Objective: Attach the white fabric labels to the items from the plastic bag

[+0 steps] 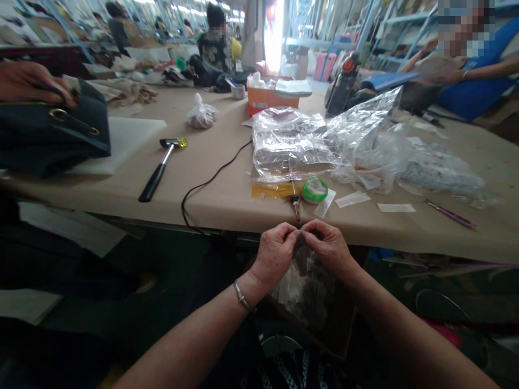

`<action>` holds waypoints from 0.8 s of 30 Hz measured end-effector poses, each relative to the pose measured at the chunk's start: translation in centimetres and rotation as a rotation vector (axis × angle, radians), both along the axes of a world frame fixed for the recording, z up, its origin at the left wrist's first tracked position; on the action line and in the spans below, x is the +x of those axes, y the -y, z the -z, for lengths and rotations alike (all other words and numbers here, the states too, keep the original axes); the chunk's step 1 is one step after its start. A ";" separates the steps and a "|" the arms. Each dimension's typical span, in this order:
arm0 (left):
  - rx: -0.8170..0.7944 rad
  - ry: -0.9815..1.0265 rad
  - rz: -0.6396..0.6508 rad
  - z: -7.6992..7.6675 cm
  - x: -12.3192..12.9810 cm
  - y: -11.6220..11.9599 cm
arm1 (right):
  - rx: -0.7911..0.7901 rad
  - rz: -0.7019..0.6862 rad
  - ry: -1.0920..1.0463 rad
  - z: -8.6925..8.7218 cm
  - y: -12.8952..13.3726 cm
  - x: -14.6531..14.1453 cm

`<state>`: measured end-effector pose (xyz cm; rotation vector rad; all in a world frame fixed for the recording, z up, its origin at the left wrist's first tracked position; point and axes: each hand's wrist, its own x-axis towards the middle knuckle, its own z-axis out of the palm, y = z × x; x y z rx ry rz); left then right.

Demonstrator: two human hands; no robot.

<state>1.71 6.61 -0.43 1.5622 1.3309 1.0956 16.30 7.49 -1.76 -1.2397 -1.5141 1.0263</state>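
Note:
At the table's front edge, my left hand [278, 251] and my right hand [330, 246] meet with thumbs and forefingers pinched together. Whatever lies between the fingertips is too small to make out. Just beyond them the tip of a soldering-iron-like tool [295, 208] points toward me over the edge. Beside it sits a round green-rimmed tub [315, 190] with pale contents. Below my hands, a dark box [343, 340] holds many clear plastic pieces [304, 286]. Small white labels or strips [352, 199] lie to the right of the tub.
Clear plastic bags [292, 146] cover the middle of the table, with an orange box [270, 100] behind. A black cord [214, 175] curves left toward a mallet [158, 170]. Purple tweezers [450, 213] lie right. Another person's hand [34, 84] holds a dark bag [52, 129].

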 end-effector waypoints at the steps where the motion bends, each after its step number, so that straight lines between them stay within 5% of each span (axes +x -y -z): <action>1: 0.018 -0.012 -0.003 0.0 0.0 0.0 | 0.016 0.008 0.012 0.1 0.0 0.0; 24: 0.135 -0.085 -0.039 0.9 0.3 -1.2 | 0.173 0.057 0.101 0.3 -0.8 0.0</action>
